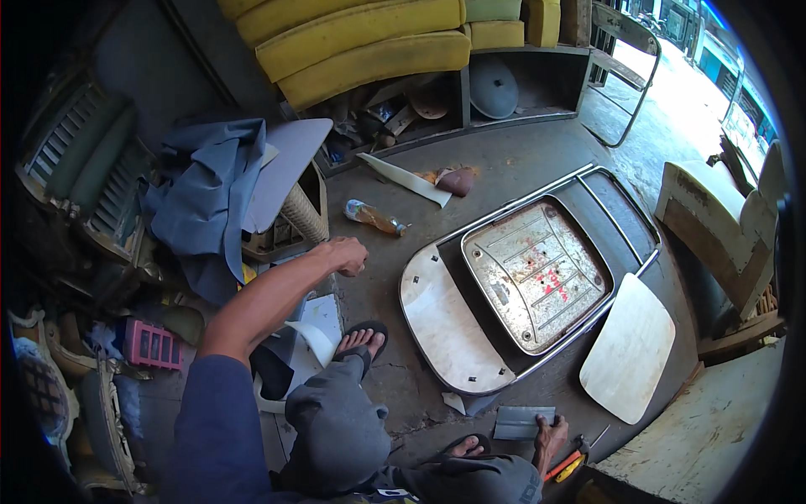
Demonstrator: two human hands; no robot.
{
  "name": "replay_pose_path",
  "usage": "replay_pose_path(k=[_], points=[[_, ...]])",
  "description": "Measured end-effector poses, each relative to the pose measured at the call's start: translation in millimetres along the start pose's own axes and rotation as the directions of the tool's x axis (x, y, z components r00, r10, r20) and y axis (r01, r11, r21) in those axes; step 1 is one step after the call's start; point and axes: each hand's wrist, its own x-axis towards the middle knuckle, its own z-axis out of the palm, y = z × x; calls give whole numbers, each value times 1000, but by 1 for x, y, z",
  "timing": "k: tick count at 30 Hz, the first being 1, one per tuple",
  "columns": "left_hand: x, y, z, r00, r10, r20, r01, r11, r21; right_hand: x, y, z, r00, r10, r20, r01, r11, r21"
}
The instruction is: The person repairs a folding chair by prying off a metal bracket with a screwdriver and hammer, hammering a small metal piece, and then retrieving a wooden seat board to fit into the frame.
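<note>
My left hand [346,256], its fingers curled closed, hangs over the floor near a plastic bottle [369,216] of amber liquid; anything inside the fist is hidden. At the lower right, my right hand [552,438] grips the edge of a grey flat rectangular plate [522,422] with a ridge across it. Before me a folding chair's metal frame [579,315] lies on the floor. It carries a rusty metal seat pan [537,273] and a pale curved backrest panel [445,323]. A loose white seat board [628,349] leans against or overlaps the frame's right side.
A screwdriver and orange-handled tool [567,466] lie beside my right hand. Grey fabric [210,185] drapes over things at left, above a pink perforated box [153,344]. Yellow cushions [369,50] fill a shelf top at the back. Chair parts [722,227] crowd the right.
</note>
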Motion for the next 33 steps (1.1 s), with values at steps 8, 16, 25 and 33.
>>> replay_pose_path(k=[8,16,25,33], points=[[159,-61,-23,986,-115,-121,100,987,-126,-27,-26,-60,990,138,-17,-119,906,406],[336,-131,-90,652,-461,-602,142,854,-501,-113,-162,-110,903,68,-424,-187,952,-244],[454,-150,-175,459,-472,-753,39,857,-514,-251,-299,349,213,365,906,-694,-597,403],[472,-199,-157,596,-252,-762,177,967,-182,-263,-317,349,145,589,795,-751,-458,476]])
